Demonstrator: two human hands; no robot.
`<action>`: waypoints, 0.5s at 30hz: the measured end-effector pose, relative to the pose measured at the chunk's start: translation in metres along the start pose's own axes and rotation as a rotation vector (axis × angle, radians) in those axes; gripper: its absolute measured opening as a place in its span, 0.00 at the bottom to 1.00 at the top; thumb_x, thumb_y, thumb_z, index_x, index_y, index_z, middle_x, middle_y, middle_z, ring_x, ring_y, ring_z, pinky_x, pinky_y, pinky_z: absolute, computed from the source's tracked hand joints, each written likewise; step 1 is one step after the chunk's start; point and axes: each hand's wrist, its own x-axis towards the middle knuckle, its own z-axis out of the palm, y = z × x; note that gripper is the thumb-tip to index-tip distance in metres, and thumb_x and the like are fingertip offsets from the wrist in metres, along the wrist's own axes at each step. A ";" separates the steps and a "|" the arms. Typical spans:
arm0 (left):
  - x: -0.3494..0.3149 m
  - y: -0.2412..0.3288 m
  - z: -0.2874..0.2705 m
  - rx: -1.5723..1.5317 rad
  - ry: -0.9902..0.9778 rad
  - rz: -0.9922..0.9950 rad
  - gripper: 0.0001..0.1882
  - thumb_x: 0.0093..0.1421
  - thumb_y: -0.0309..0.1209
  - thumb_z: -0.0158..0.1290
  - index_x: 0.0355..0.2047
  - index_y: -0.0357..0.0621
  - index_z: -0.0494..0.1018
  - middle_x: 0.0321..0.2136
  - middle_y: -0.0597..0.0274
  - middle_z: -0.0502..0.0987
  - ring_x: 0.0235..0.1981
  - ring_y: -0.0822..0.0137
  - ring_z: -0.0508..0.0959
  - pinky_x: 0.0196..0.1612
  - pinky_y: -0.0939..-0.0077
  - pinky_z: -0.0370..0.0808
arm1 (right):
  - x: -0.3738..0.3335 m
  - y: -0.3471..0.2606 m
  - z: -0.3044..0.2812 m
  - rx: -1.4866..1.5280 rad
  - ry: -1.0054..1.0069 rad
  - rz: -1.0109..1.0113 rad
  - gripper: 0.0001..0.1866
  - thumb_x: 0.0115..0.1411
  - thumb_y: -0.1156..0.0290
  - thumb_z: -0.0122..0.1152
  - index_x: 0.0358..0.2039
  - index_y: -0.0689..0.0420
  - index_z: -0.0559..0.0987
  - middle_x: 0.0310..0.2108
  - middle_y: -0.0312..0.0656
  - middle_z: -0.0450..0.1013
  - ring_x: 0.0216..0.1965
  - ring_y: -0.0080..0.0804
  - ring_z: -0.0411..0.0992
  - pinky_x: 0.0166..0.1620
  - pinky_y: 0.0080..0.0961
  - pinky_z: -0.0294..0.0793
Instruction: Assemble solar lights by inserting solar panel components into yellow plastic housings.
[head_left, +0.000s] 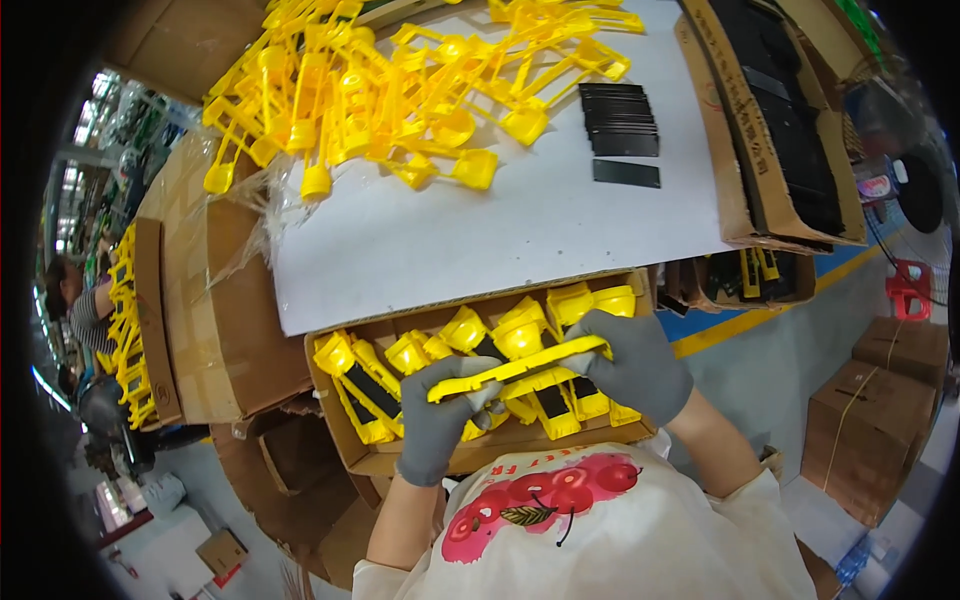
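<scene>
Both my hands wear grey gloves and hold one long yellow plastic frame [525,364] between them, tilted edge-on. My left hand [433,415] is closed round its left end, and my right hand [642,366] grips the right end. Just beneath lies an open cardboard box [350,440] with several yellow plastic parts, some with black panels [372,390] set in them. Beyond the box, a white tabletop [470,240] bears a large heap of yellow plastic frames [400,90]. A row of thin black panels [618,118] is laid out on its right side, with a single black panel [627,173] nearer me.
A cardboard box of black pieces [790,120] stands along the table's right edge, another box [745,280] lower beside it. Large cartons [220,300] stand at left. Brown cartons [865,435] and a red stool [908,290] are at right. A person [90,310] works at far left.
</scene>
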 end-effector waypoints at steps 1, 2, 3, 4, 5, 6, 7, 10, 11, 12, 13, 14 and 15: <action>-0.003 -0.003 -0.002 0.033 0.003 -0.007 0.11 0.54 0.17 0.56 0.39 0.32 0.77 0.27 0.59 0.79 0.24 0.73 0.79 0.22 0.86 0.73 | -0.005 0.000 0.005 0.010 -0.030 0.047 0.14 0.51 0.59 0.67 0.32 0.53 0.78 0.22 0.42 0.75 0.22 0.39 0.74 0.26 0.32 0.72; -0.005 -0.005 -0.002 0.064 0.007 -0.012 0.11 0.54 0.17 0.56 0.39 0.33 0.77 0.27 0.60 0.79 0.24 0.73 0.79 0.22 0.86 0.73 | -0.007 0.002 0.009 0.018 -0.060 0.089 0.14 0.52 0.58 0.67 0.32 0.53 0.78 0.22 0.42 0.75 0.22 0.39 0.75 0.26 0.31 0.72; -0.007 -0.004 -0.005 0.110 -0.014 -0.025 0.11 0.55 0.19 0.56 0.39 0.34 0.77 0.28 0.61 0.79 0.24 0.74 0.79 0.21 0.86 0.74 | -0.011 0.003 0.014 0.061 -0.065 0.104 0.16 0.52 0.56 0.67 0.32 0.53 0.77 0.22 0.42 0.75 0.22 0.38 0.75 0.27 0.30 0.73; -0.009 0.000 -0.014 0.118 -0.057 -0.040 0.11 0.55 0.20 0.56 0.40 0.35 0.76 0.29 0.61 0.78 0.25 0.74 0.79 0.21 0.86 0.73 | -0.014 0.006 0.020 0.092 -0.139 0.112 0.18 0.51 0.54 0.67 0.35 0.53 0.76 0.24 0.42 0.76 0.23 0.37 0.75 0.27 0.29 0.73; -0.011 0.006 -0.027 0.124 -0.113 -0.056 0.11 0.56 0.20 0.55 0.41 0.35 0.75 0.30 0.62 0.78 0.25 0.74 0.79 0.21 0.86 0.73 | -0.017 0.008 0.024 0.116 -0.205 0.130 0.21 0.50 0.52 0.68 0.38 0.53 0.75 0.25 0.41 0.76 0.24 0.37 0.76 0.28 0.29 0.74; -0.011 0.017 -0.043 0.135 -0.127 -0.052 0.11 0.56 0.20 0.54 0.41 0.37 0.73 0.31 0.63 0.77 0.25 0.74 0.79 0.20 0.86 0.73 | -0.018 0.004 0.022 0.217 -0.215 0.125 0.26 0.50 0.52 0.68 0.45 0.52 0.72 0.28 0.39 0.76 0.23 0.33 0.75 0.28 0.27 0.74; -0.008 0.024 -0.066 0.190 -0.079 -0.049 0.10 0.55 0.19 0.54 0.39 0.38 0.72 0.30 0.63 0.76 0.26 0.74 0.79 0.21 0.86 0.73 | -0.017 -0.004 0.017 0.266 -0.221 0.200 0.27 0.50 0.54 0.68 0.47 0.52 0.71 0.28 0.38 0.76 0.23 0.31 0.75 0.28 0.26 0.73; 0.003 0.039 -0.134 0.468 0.016 -0.015 0.09 0.53 0.22 0.58 0.35 0.38 0.74 0.26 0.63 0.77 0.19 0.79 0.74 0.17 0.88 0.68 | -0.011 -0.008 0.012 0.222 -0.131 0.242 0.27 0.51 0.58 0.68 0.49 0.52 0.71 0.28 0.33 0.75 0.21 0.25 0.73 0.27 0.24 0.73; 0.006 0.050 -0.149 0.594 -0.026 -0.166 0.10 0.52 0.23 0.59 0.36 0.38 0.74 0.26 0.61 0.77 0.20 0.79 0.75 0.17 0.88 0.67 | -0.007 -0.003 0.012 0.235 -0.131 0.244 0.26 0.51 0.57 0.67 0.49 0.51 0.71 0.28 0.33 0.75 0.21 0.25 0.73 0.27 0.24 0.73; 0.013 0.061 -0.155 0.718 -0.074 -0.319 0.11 0.51 0.24 0.61 0.36 0.38 0.75 0.26 0.60 0.77 0.21 0.79 0.75 0.18 0.88 0.67 | -0.006 0.000 0.012 0.247 -0.128 0.250 0.26 0.51 0.57 0.67 0.49 0.50 0.71 0.27 0.33 0.76 0.21 0.25 0.73 0.27 0.23 0.73; 0.020 0.064 -0.155 0.811 -0.053 -0.401 0.15 0.49 0.27 0.63 0.37 0.38 0.75 0.27 0.58 0.79 0.24 0.71 0.79 0.23 0.81 0.73 | -0.006 -0.001 0.012 0.248 -0.121 0.247 0.26 0.51 0.57 0.67 0.49 0.50 0.71 0.27 0.33 0.76 0.21 0.25 0.73 0.27 0.23 0.73; 0.025 0.064 -0.152 0.815 -0.057 -0.393 0.15 0.49 0.27 0.63 0.37 0.38 0.75 0.27 0.58 0.79 0.24 0.71 0.79 0.23 0.81 0.73 | -0.006 0.000 0.011 0.185 -0.142 0.209 0.26 0.51 0.57 0.67 0.48 0.50 0.71 0.27 0.33 0.75 0.21 0.25 0.73 0.27 0.23 0.72; 0.030 0.064 -0.147 1.077 -0.023 -0.250 0.17 0.47 0.30 0.64 0.37 0.38 0.76 0.27 0.57 0.80 0.26 0.66 0.80 0.27 0.76 0.74 | -0.006 0.001 0.010 0.122 -0.162 0.170 0.25 0.51 0.57 0.67 0.48 0.50 0.72 0.26 0.33 0.75 0.21 0.25 0.73 0.27 0.23 0.72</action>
